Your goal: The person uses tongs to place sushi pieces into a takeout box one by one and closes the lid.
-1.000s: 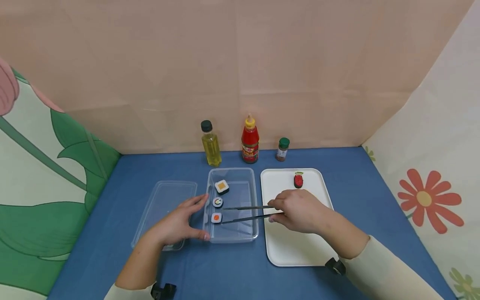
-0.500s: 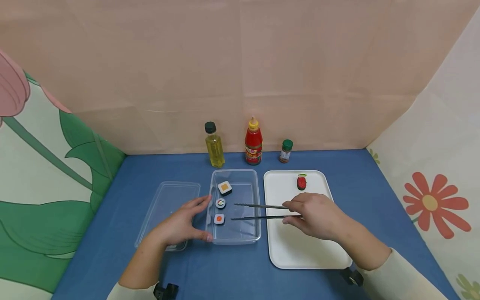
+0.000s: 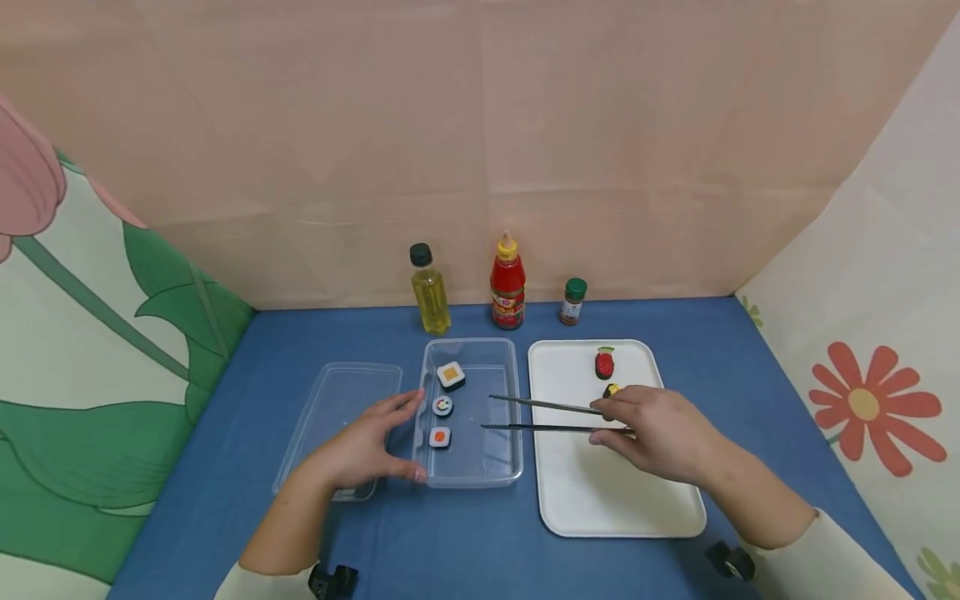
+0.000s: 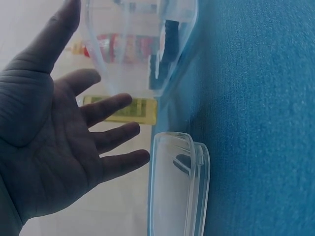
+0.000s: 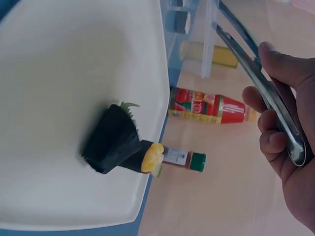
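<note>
My right hand [image 3: 663, 429] holds metal tongs [image 3: 551, 428], their arms apart and nothing between the tips. The tips hang over the right part of a clear plastic container [image 3: 480, 483]. Inside it, along the left side, sit three sushi pieces: a yellow-centred one [image 3: 451, 375], a small round roll [image 3: 442, 406] and an orange-centred roll [image 3: 439, 437]. My left hand [image 3: 375, 446] is spread at the container's left side, thumb and fingertips at its edge. On the white tray [image 3: 615, 508] are a red-topped sushi [image 3: 604, 363] and a yellow-topped sushi [image 3: 611, 390], partly hidden by my right hand.
Left of the container lies a clear plastic lid [image 3: 337, 400], partly behind my left forearm. Along the back stand an oil bottle [image 3: 431, 300], a red sauce bottle [image 3: 507, 292] and a small green-capped jar [image 3: 572, 302]. A wall rises behind the blue table.
My right hand has drawn the tongs rightward, away from the orange-centred roll, which stays in the container. The yellow-topped sushi has come into view. My left hand keeps its place at the container.
</note>
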`<state>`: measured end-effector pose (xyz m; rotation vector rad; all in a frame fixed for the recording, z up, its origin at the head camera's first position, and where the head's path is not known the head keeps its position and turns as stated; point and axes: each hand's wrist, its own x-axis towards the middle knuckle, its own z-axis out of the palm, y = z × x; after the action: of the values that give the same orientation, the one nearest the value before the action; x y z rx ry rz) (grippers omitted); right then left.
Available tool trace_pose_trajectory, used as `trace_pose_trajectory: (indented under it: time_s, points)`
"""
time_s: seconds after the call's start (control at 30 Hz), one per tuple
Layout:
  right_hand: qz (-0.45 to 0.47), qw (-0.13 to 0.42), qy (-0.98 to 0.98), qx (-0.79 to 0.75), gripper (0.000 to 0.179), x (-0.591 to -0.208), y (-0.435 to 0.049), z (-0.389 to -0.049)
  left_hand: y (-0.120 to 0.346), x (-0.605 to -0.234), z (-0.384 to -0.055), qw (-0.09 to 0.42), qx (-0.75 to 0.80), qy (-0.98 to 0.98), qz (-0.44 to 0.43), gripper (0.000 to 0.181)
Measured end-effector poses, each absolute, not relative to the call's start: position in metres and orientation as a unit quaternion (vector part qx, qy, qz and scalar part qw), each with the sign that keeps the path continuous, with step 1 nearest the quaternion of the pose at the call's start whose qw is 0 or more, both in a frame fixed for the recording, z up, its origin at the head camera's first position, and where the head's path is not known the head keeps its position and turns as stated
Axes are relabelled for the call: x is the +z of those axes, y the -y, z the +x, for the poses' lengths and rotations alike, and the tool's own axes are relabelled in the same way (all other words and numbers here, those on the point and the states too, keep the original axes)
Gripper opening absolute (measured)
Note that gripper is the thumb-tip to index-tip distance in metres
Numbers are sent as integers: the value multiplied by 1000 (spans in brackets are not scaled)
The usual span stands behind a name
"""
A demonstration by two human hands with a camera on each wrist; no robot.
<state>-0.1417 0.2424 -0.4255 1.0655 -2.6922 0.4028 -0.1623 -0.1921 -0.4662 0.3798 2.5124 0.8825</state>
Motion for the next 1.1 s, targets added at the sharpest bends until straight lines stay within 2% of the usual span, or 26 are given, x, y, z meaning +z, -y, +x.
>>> trace_pose_trajectory:
  time_s: [0.37, 0.53, 0.73, 0.93, 1.1]
  points:
    - [366, 161, 906, 138, 38, -428, -265, -136, 193, -465, -160, 226, 325, -909, 132, 118]
    - [352, 172, 909, 140, 57, -428, -279, -134, 192, -465, -161, 226, 321, -911, 128, 117]
    - [335, 177, 915, 136, 56, -429, -293, -134, 192, -465, -162, 224, 321, -910, 136, 118]
    - [320, 189, 919, 129, 68, -433, -305, -136, 193, -466, -162, 221, 324, -909, 143, 118]
    - [286, 165, 937, 112, 53, -435, -309, -136, 193, -466, -162, 221, 326, -908, 143, 118]
